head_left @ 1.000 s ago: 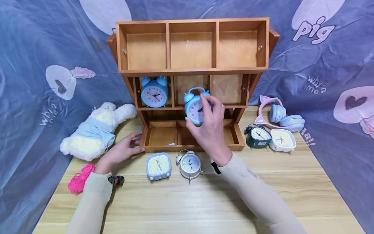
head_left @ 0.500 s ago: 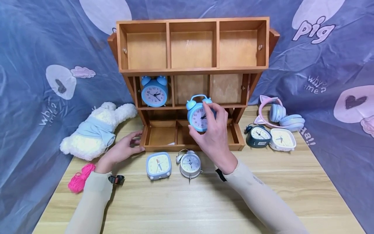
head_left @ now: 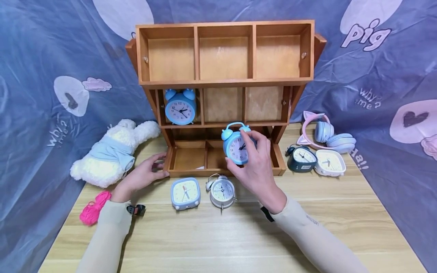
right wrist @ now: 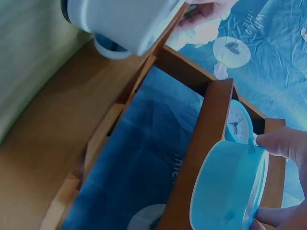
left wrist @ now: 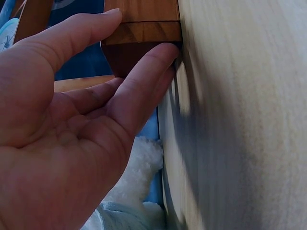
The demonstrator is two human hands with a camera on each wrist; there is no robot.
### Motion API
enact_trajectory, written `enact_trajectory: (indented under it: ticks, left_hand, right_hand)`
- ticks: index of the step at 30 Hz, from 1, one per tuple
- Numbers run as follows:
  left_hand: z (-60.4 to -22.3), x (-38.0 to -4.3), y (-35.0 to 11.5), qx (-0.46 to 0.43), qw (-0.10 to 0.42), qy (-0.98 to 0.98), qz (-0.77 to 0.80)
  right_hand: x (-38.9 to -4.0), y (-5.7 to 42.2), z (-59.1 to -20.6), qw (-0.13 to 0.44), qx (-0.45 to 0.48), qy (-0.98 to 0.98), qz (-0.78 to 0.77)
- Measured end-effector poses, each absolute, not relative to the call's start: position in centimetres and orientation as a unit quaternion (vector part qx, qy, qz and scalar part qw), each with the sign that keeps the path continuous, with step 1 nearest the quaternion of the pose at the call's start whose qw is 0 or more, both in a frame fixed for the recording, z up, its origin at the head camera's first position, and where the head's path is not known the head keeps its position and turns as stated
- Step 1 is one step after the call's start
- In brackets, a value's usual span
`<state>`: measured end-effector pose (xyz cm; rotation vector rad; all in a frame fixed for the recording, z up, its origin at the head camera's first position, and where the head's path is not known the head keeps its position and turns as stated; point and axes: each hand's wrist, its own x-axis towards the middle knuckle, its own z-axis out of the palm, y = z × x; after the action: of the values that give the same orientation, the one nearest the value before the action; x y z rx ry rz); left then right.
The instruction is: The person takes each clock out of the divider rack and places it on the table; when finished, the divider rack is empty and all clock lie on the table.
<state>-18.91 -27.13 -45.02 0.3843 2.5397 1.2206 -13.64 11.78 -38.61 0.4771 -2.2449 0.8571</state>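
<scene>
My right hand (head_left: 254, 163) pinches a light blue twin-bell alarm clock (head_left: 235, 146) between thumb and fingers. The clock faces me in front of the lower shelf tiers; the right wrist view shows its smooth back (right wrist: 225, 187). My left hand (head_left: 145, 174) holds the lower left corner of the wooden shelf (head_left: 225, 82), thumb and index finger on either side of its end (left wrist: 144, 32). A similar blue alarm clock (head_left: 180, 110) stands in the middle tier's left compartment. On the table before the shelf are a square blue clock (head_left: 185, 193) and a white twin-bell clock (head_left: 222, 192).
A white plush toy (head_left: 107, 151) and pink yarn (head_left: 95, 208) lie at left. To the right are a dark green clock (head_left: 302, 159), a white square clock (head_left: 330, 163) and cat-ear headphones (head_left: 324, 132). Patterned blue fabric (head_left: 375, 76) hangs behind.
My right hand has brought the blue alarm clock down and slightly right, away from the middle tier toward the lowest one. The left hand stays at the shelf's corner.
</scene>
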Motion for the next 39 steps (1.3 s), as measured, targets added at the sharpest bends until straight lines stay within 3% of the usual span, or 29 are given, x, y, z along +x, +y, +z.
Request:
enact_trajectory:
  ticks: [24, 39]
  left_hand:
    - [-45.1, -19.0, -27.2, 0.141, 0.138, 0.888, 0.415]
    - [-45.1, -18.7, -27.1, 0.134, 0.147, 0.884, 0.423]
  right_hand:
    - [-10.7, 14.5, -41.4, 0.232, 0.162, -0.905, 0.318]
    - [-9.2, 15.4, -42.9, 0.205, 0.162, -0.919, 0.297]
